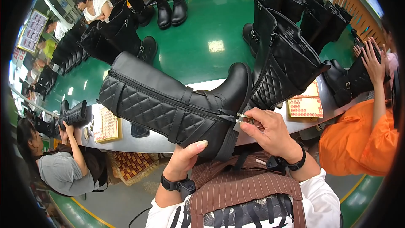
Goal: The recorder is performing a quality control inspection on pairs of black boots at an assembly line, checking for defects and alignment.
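A tall black boot (162, 105) with a quilted shaft, straps and a long side zipper lies tilted in front of me, its toe up and to the right. My left hand (183, 160) supports it from below near the heel; the thumb rests on the leather and the other fingers are hidden. Between the closed fingers of my right hand (272, 131) is a small shiny metal tool (242, 117), whose exact kind I cannot make out. Its tip is at the boot's side, by the lower zipper end just above the sole.
A second quilted boot (282, 63) leans just right of mine. More black boots (168, 4) stand along the green table (198, 33). Printed yellow-and-red stacks (306, 105) and a dark flat object (140, 130) lie on the metal edge. Co-workers in grey (63, 166) and orange (358, 139) handle boots either side.
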